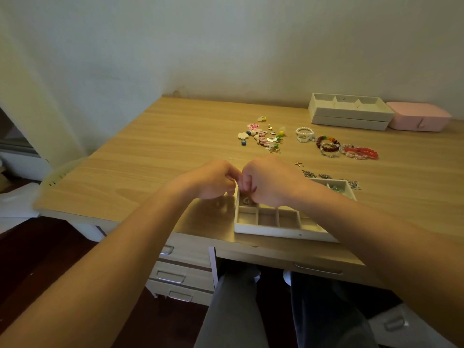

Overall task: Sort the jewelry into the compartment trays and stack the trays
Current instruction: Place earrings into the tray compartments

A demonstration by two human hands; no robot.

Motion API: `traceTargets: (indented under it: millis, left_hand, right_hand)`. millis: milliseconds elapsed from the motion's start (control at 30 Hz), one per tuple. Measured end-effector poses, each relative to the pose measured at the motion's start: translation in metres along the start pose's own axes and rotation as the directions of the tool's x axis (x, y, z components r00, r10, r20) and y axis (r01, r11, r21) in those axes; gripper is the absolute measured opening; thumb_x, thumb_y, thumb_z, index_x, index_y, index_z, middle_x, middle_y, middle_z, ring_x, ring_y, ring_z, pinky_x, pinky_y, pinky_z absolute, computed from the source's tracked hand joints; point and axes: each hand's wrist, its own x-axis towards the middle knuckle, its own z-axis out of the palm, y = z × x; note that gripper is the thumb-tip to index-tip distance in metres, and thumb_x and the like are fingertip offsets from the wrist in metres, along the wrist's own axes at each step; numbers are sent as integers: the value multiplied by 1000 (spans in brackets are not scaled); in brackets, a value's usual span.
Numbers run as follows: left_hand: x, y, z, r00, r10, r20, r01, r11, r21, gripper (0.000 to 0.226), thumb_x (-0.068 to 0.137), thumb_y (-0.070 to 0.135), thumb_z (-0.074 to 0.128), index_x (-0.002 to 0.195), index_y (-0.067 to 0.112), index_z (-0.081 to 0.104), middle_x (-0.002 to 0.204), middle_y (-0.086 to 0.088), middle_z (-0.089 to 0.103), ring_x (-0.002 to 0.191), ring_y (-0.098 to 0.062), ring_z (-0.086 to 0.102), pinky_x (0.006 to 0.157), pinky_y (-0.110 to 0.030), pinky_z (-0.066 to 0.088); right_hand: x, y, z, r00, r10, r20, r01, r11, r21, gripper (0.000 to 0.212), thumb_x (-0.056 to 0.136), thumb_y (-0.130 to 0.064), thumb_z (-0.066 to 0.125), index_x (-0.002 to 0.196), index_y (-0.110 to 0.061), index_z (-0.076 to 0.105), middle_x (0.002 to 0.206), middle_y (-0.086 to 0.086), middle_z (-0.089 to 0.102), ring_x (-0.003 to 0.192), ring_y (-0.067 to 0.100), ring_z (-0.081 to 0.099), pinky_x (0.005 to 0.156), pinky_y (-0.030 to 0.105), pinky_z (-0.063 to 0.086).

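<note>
Head view, so here's roughly where the sorting stands, and I'd say it's barely started.

The wooden surface [175, 146] still has nearly all the jewelry lying loose on it. Both hands are over the near tray: left hand [213, 180] and right hand [271, 183] meet knuckle to knuckle above its 11 o'clock corner compartment. The fingers on both are curled in tight with the tips together. It looks like they're fiddling with something tiny, but I honestly can't tell if anything is pinched in there.

Two empty trays [350, 114] already sit stacked at 2 o'clock on the surface, with a pink box [418, 116] touching them on the 3 o'clock side. The near tray [276, 228] is at 6 o'clock, right at the front edge. Most of its compartments that I can see are bare.

Not yet sorted:
- beaded bracelets [346, 146], a pile at 1 o'clock from the near tray
- the charm and earring heap [263, 136] at 12 o'clock from it
- some chains [316, 175] just beside its far rim
- one small ring [299, 164] near those

Already in: something green [335, 188] in the 1 o'clock compartment, and a small metal piece [247, 200] right under the fingers.

So the bulk of the sorting is left, plus the final stacking.
</note>
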Motion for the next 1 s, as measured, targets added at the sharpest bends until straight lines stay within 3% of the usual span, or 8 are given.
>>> traceTargets:
  millis: [167, 300, 467, 700, 900, 1000]
  left_hand:
    - [0, -2, 2, 1000, 18, 5, -18, 1000, -20, 43, 88, 1, 48, 77, 34, 72, 70, 7, 65, 66, -12, 53, 73, -30, 46]
    - [-2, -1, 3, 1000, 27, 2, -27, 998, -51, 37, 91, 4, 50, 83, 29, 76, 68, 8, 66, 69, -11, 55, 73, -30, 45]
    - [-4, 0, 5, 999, 30, -14, -31, 998, -46, 38, 92, 5, 52, 76, 32, 72, 66, 11, 65, 65, -5, 53, 70, -27, 44]
    - [-5, 0, 4, 1000, 22, 1, -22, 997, -77, 36, 95, 8, 53, 77, 31, 74, 69, 9, 66, 69, -7, 55, 75, -29, 48]
    - [-2, 0, 3, 1000, 19, 4, -18, 997, -80, 40, 91, 6, 53, 70, 33, 74, 61, 15, 62, 60, 0, 52, 72, -29, 46]
    - [-2, 2, 3, 1000, 25, 1, -25, 998, -54, 40, 90, 7, 53, 70, 34, 75, 63, 15, 62, 66, -6, 53, 69, -29, 44]
  right_hand:
    - [1, 4, -5, 998, -26, 61, 23, 999, 44, 28, 88, -1, 68, 94, -27, 78, 85, -7, 72, 83, 18, 69, 69, 31, 59]
    - [-1, 13, -9, 999, 14, 37, -20, 987, 158, 22, 91, -6, 65, 90, -27, 72, 94, -4, 76, 87, 13, 71, 78, 33, 61]
    - [-7, 18, -8, 1000, 16, 24, -24, 941, 337, 19, 87, -8, 65, 92, -25, 74, 89, -7, 77, 87, 6, 72, 83, 38, 61]
    - [-11, 25, -2, 999, 39, 17, -43, 887, 459, 27, 84, -4, 64, 99, -27, 69, 81, -14, 77, 80, -1, 70, 77, 28, 56]
    - [-9, 28, 5, 999, 38, 10, -38, 862, 506, 29, 84, -2, 62, 103, -23, 69, 81, -9, 78, 82, 2, 71, 77, 26, 57]
    - [-7, 30, 7, 999, 35, 2, -31, 860, 510, 29, 84, -2, 61, 103, -22, 68, 80, -8, 78, 79, 1, 71, 73, 24, 55]
